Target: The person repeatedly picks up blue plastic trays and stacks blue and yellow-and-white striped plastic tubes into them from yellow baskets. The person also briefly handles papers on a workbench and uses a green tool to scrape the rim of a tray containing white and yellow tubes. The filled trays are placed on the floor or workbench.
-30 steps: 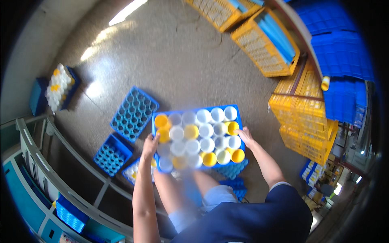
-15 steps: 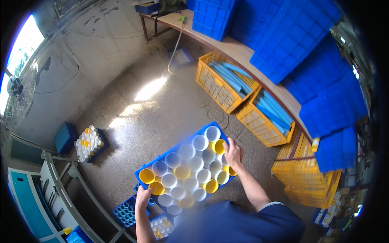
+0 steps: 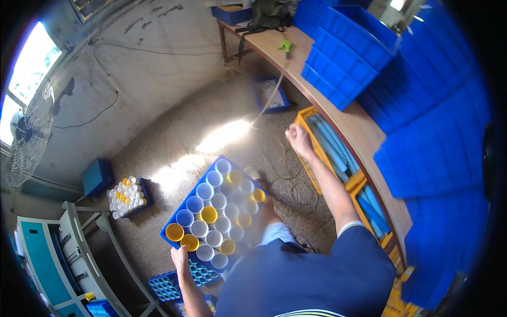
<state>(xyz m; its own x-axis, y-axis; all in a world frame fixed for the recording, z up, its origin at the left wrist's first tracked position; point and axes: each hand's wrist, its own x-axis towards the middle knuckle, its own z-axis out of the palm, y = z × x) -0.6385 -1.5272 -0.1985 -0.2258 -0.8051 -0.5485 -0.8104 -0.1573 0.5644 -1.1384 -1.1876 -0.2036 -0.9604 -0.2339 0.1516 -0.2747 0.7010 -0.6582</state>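
Left hand (image 3: 179,257) grips the near corner of a blue tray (image 3: 182,207), fingers curled over its edge, holding it tilted above the concrete floor (image 3: 174,127). The tray is packed with upright white and yellow cones (image 3: 215,216), open ends up, mostly white with a few yellow mixed in.

Right hand (image 3: 298,138) is off the tray, raised out ahead and apart from it, over the floor just beside a yellow crate (image 3: 317,153). Its fingers look loosely curled with nothing in them; how far open they are cannot be told.

The yellow crate sits under a long wooden bench (image 3: 348,119) and holds light blue tubes (image 3: 332,142). Stacked blue bins (image 3: 343,58) stand on the bench and fill the right side.

On the floor at left, a second small blue tray with white and yellow cones (image 3: 127,196), with a dark blue box (image 3: 97,177) next to it. Empty blue grid trays (image 3: 174,285) lie below the left hand. A fan (image 3: 26,134) stands at far left by the window, and a grey-and-teal rack (image 3: 68,253) sits lower left.
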